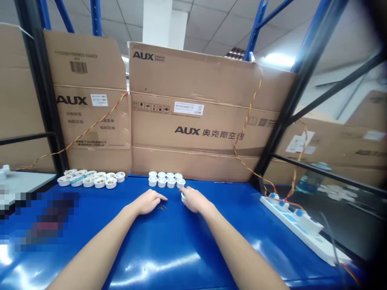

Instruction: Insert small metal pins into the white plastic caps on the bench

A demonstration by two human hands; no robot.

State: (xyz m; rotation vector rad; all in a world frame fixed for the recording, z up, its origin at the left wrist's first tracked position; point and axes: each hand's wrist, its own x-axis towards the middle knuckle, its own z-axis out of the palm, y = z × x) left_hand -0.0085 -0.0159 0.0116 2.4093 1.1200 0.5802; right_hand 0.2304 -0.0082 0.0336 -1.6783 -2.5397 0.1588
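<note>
Over the blue tabletop, my left hand (149, 201) has its index finger stretched out and the other fingers curled, and nothing shows in its grasp. Just below that fingertip lie several small dark screws or pins (162, 208). My right hand (195, 199) is closed around a small white cup (183, 197), mostly covered by the fingers. Right behind it, several small white round cups (162, 182) stand in two rows before the cardboard. What they contain is too small to tell.
At the back left sits a group of white cups holding small parts (99, 182). Large cardboard sheets (193, 133) wall off the rear. A white power strip (302, 229) with a twisted red-yellow cord (247, 117) runs along the right. Dark rack posts (279, 117) stand at both sides.
</note>
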